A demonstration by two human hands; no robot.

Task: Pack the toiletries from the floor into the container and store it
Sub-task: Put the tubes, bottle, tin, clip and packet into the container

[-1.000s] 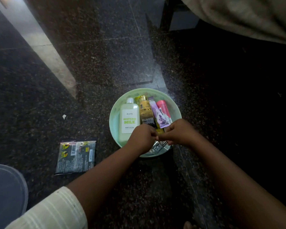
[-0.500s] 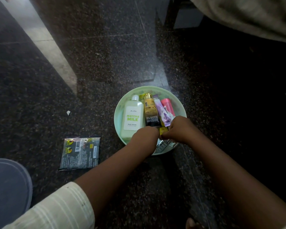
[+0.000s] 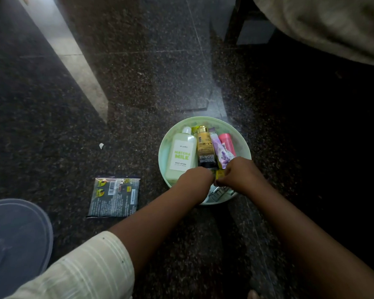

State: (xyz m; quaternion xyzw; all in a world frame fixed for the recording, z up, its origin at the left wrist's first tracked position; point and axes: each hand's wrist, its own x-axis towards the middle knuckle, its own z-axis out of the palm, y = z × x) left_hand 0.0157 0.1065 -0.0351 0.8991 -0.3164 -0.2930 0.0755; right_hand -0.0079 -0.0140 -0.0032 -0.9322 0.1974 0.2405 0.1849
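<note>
A round pale green container [image 3: 242,140] sits on the dark floor. Inside lie a green body lotion bottle [image 3: 181,155], a gold bottle [image 3: 204,145], a purple sachet [image 3: 220,151] and a pink tube [image 3: 226,141]. Over its near edge my left hand [image 3: 195,178] and my right hand [image 3: 239,173] are both closed on a small yellow packet [image 3: 219,174] between them. A silvery item [image 3: 219,193] shows under the hands. A dark sachet [image 3: 115,197] lies flat on the floor to the left of the container.
A translucent round lid [image 3: 15,238] rests on the floor at the lower left. A scrap of white paper [image 3: 101,145] lies left of the container. Beige bedding [image 3: 324,24] hangs over dark furniture at the upper right. A pale floor strip [image 3: 73,67] runs diagonally at the left.
Both hands have stayed together on the yellow packet over the container's near edge. The view has drifted slightly, so everything sits a little further right and lower.
</note>
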